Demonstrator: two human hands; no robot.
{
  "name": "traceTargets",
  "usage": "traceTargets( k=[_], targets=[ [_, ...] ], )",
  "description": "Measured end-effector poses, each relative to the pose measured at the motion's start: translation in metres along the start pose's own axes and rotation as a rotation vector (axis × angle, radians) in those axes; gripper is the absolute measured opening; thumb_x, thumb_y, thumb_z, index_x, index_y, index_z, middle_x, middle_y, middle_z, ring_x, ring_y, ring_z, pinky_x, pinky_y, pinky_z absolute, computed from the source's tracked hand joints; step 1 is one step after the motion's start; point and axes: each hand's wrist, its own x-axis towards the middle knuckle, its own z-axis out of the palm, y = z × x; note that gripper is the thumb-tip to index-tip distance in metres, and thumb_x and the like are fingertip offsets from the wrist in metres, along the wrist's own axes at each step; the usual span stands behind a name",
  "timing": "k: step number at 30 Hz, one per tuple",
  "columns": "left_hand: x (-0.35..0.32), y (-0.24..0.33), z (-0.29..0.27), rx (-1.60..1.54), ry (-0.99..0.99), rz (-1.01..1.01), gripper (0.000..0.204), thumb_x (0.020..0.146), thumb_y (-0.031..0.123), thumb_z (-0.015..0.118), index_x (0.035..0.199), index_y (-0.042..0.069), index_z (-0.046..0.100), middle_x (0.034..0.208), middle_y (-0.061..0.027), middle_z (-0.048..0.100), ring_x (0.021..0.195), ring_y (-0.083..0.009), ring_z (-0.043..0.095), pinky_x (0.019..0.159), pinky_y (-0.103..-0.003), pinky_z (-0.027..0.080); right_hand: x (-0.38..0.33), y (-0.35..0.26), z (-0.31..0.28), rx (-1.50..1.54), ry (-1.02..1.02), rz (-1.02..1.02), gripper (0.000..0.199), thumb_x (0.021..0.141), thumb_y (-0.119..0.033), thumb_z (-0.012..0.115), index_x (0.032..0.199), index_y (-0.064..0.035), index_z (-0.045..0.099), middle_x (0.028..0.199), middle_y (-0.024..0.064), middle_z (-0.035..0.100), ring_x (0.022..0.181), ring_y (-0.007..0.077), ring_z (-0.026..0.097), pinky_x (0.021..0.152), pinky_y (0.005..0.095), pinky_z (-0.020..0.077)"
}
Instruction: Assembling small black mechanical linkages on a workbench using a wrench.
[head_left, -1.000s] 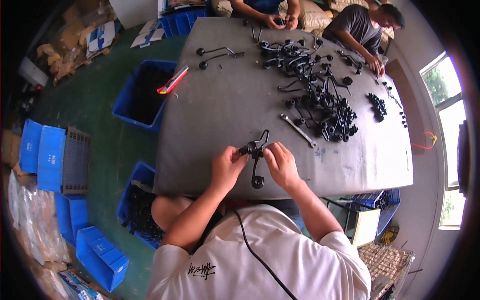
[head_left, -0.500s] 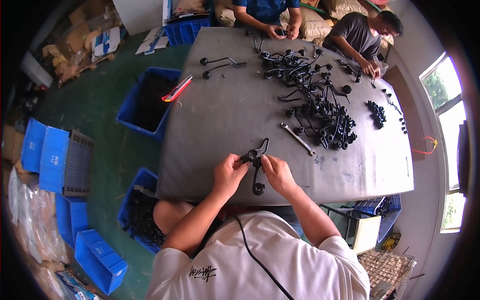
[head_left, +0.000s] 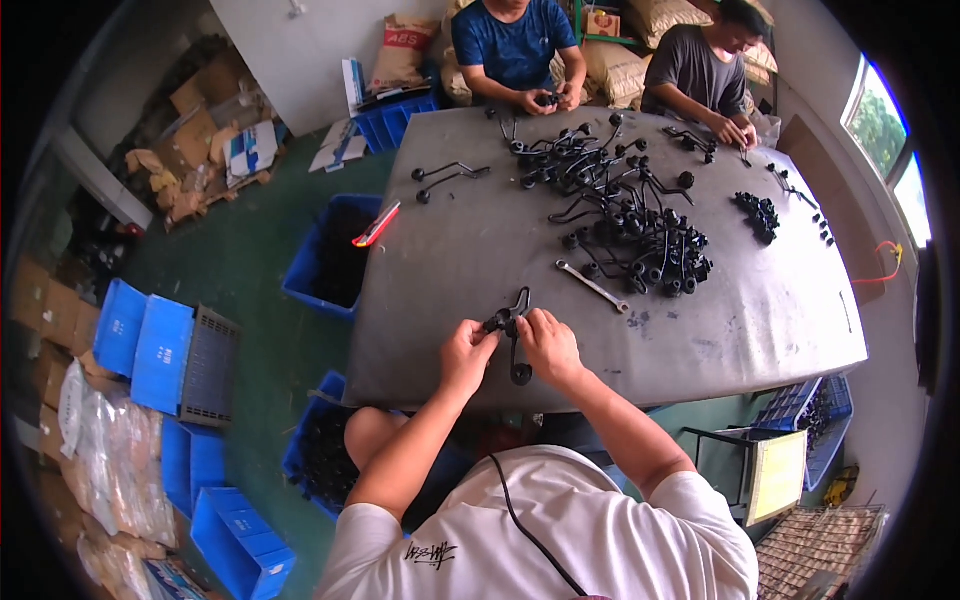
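Landmark for all positions: the silver wrench (head_left: 592,286), lying at a slant on the grey table (head_left: 450,270); 1 black assembly (head_left: 508,320) is held nearer the wearer than the wrench and to its left, over the table; it comprises a bent wire loop at the far end, a dark central body and a straight arm ending in a round piece at the near end; contact between assembly and table cannot be determined.

Left hand (head_left: 468,357): left of the wrench and nearer the wearer; thumb and fingers pinched on the left side of the central body; right hand (head_left: 549,346): nearer the wearer than the wrench, slightly left of it; thumb and fingertips gripping the right side of the same body; finer finger contact is too small to tell.

Beyond the wrench and to its right: a tangled heap of black parts (head_left: 640,235); farther right, a compact cluster of small black pieces (head_left: 758,217); beyond and well left of the wrench: 2 bent rods (head_left: 445,181) with round ends, and nearer, a red utility knife (head_left: 377,223) at the table edge; farther left, 1 blue bin (head_left: 315,299) of dark parts on the floor; on the far side from the wrench, 2 co-workers, 1 in a blue shirt (head_left: 515,45) and 1 in a dark shirt (head_left: 690,72), each with hands on small parts.
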Motion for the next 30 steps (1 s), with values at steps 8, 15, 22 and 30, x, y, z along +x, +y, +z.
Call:
traceTargets(
  k=[8, 15, 22, 30],
  targets=[
    [-0.024, 0.024, 0.022, 0.257, 0.175, 0.198, 0.026, 0.087, 0.018, 0.076, 0.1, 0.002, 0.062, 0.082, -0.0112, 0.072, 0.074, -0.0221, 0.07, 0.068, -0.038, 0.053, -0.001, 0.034, 0.014, 0.309, -0.082, 0.267, 0.045, 0.107, -0.041, 0.042, 0.092, -0.0015, 0.057, 0.083, 0.0204, 0.065, 0.076, 0.0371, 0.066, 0.067, 0.0487, 0.0496],
    [-0.01, 0.032, 0.011, 0.248, 0.164, 0.285, 0.025, 0.085, 0.017, 0.076, 0.097, 0.001, 0.062, 0.084, -0.0129, 0.071, 0.078, -0.027, 0.07, 0.071, -0.039, 0.054, 0.025, 0.04, -0.025, 0.456, -0.33, 0.28, 0.039, 0.107, -0.04, 0.047, 0.092, -0.0052, 0.055, 0.075, 0.0042, 0.054, 0.064, 0.018, 0.057, 0.055, 0.034, 0.0454],
    [0.03, 0.001, -0.003, 0.226, 0.191, 0.164, 0.028, 0.084, 0.02, 0.078, 0.094, 0.0, 0.061, 0.081, -0.0127, 0.069, 0.074, -0.0254, 0.068, 0.069, -0.039, 0.053, 0.068, 0.101, -0.037, -0.691, 0.021, -0.115, 0.016, 0.088, -0.011, 0.058, 0.103, -0.0046, 0.06, 0.105, 0.0146, 0.061, 0.089, 0.0318, 0.069, 0.077, 0.0443, 0.053],
    [0.027, -0.004, 0.002, 0.17, 0.16, 0.11, 0.034, 0.085, 0.022, 0.078, 0.103, 0.0, 0.059, 0.087, -0.0122, 0.07, 0.078, -0.026, 0.069, 0.073, -0.039, 0.053, 0.106, 0.084, -0.044, -0.809, -0.193, 0.003, 0.029, 0.081, -0.016, 0.066, 0.107, -0.0037, 0.063, 0.102, 0.015, 0.071, 0.09, 0.0301, 0.072, 0.08, 0.0414, 0.0557]
  ],
)
